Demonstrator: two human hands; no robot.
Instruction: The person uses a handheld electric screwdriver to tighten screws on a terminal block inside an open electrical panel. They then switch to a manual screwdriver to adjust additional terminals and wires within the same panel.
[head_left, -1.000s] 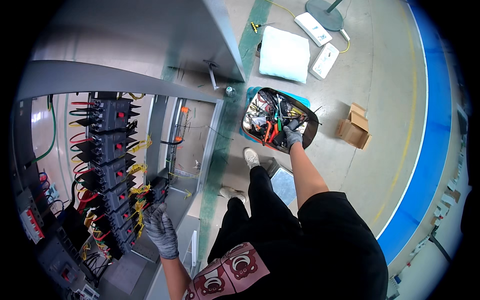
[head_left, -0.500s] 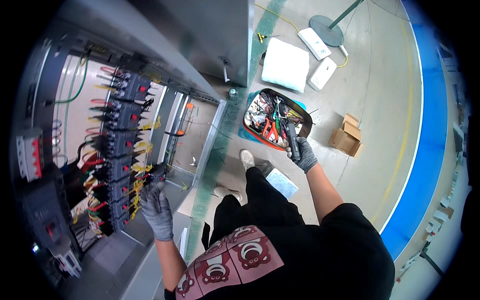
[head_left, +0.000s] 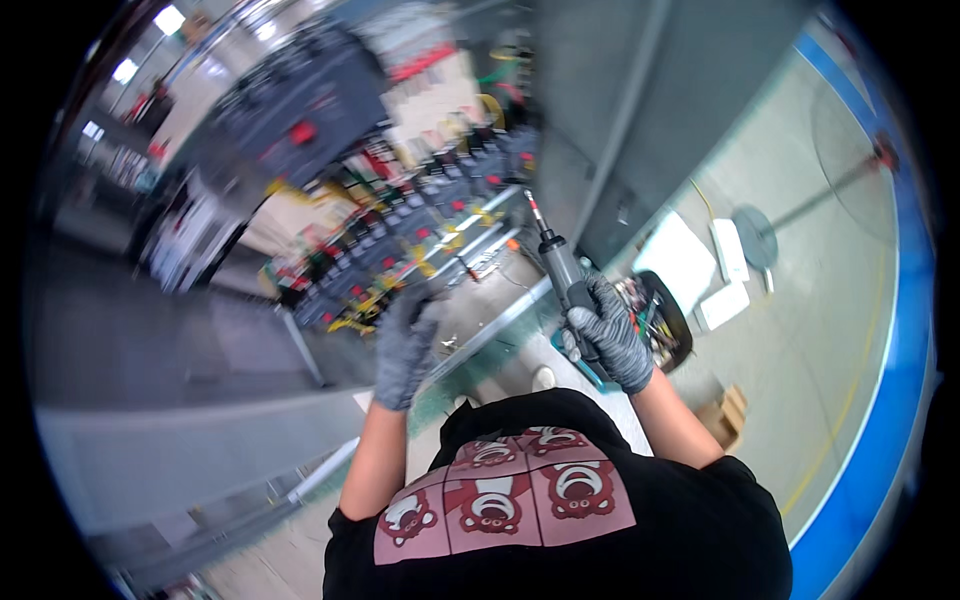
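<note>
My right hand [head_left: 610, 335], in a grey knit glove, is wrapped round the body of a dark cordless electric screwdriver [head_left: 566, 268]. Its long thin bit [head_left: 535, 205] points up and away, toward the metal cabinet. To the left, my gloved left hand [head_left: 405, 345] is raised near a row of circuit breakers [head_left: 420, 235] with red switches and yellow, red and green wires. Motion blurs its fingers, but they look apart and I see nothing in them.
The cabinet door [head_left: 660, 110] stands at the upper middle. Right of my right hand sits a tool bag [head_left: 680, 335] on the floor. Beyond it are a white cushion [head_left: 676, 256], white power strips [head_left: 730, 250], a fan stand [head_left: 755, 235] and a cardboard box [head_left: 722, 418]. A large breaker [head_left: 300, 105] is at upper left.
My right hand has lifted the electric screwdriver from over the tool bag toward the cabinet. My view has swung left to the cabinet, and my left hand has drawn away from the breakers.
</note>
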